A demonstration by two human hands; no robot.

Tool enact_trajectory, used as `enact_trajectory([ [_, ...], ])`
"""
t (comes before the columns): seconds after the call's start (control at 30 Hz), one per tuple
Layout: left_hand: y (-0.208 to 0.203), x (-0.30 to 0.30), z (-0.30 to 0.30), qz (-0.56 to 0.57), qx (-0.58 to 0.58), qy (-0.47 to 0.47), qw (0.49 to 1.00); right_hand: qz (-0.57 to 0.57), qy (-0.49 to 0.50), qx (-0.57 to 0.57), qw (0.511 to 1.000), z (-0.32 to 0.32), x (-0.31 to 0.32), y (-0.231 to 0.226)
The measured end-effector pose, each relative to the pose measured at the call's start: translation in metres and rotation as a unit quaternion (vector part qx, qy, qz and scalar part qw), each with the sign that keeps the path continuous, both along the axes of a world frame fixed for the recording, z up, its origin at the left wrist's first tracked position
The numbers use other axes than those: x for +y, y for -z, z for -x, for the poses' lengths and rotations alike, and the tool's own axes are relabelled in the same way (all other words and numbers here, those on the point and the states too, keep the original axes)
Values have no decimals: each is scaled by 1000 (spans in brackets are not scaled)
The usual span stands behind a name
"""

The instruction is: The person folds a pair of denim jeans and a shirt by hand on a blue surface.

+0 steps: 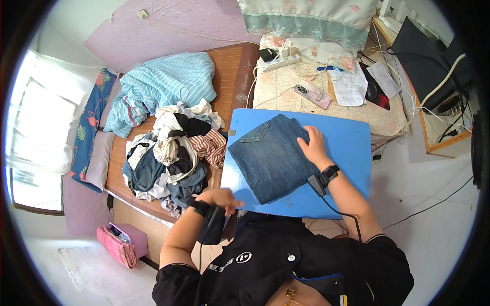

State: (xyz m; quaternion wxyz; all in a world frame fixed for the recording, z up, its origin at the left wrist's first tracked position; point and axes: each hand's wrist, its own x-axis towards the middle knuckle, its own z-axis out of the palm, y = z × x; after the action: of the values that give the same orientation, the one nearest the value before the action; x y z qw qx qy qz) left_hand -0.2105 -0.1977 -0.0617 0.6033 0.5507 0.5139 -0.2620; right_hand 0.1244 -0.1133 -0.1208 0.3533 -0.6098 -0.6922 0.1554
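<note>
A: Folded jeans (270,155) lie on the blue board (352,148), left of centre. Right hand (312,148) is flat on their 3 o'clock edge, fingers spread, grip open, likely pinning the fold.

B: Left hand (220,198)?

A: At the board's 7 o'clock corner, fingers curled over the near rim. Can't tell if that grip clamps the board or just rests on it.

B: Free room?

A: Bare board from 1 to 4 o'clock of the jeans. At 9 o'clock the clothes pile (171,158) on the bed (229,76) sits just beside the board. At 12 o'clock, a phone (312,93) and papers (349,86).
</note>
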Motion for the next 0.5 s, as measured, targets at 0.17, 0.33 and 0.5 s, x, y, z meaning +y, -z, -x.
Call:
enact_trajectory([
  [0.17, 76, -1, 30, -357, -30, -199, 912, 218, -37, 148, 964, -7, 48, 9],
  [0.33, 69, 50, -22, -223, -285, -574, 735, 453, -19, 172, 875, -4, 48, -24],
  [0.5, 78, 70, -29, -212, -336, -622, 675, 488, -66, 191, 849, 0, 39, -30],
])
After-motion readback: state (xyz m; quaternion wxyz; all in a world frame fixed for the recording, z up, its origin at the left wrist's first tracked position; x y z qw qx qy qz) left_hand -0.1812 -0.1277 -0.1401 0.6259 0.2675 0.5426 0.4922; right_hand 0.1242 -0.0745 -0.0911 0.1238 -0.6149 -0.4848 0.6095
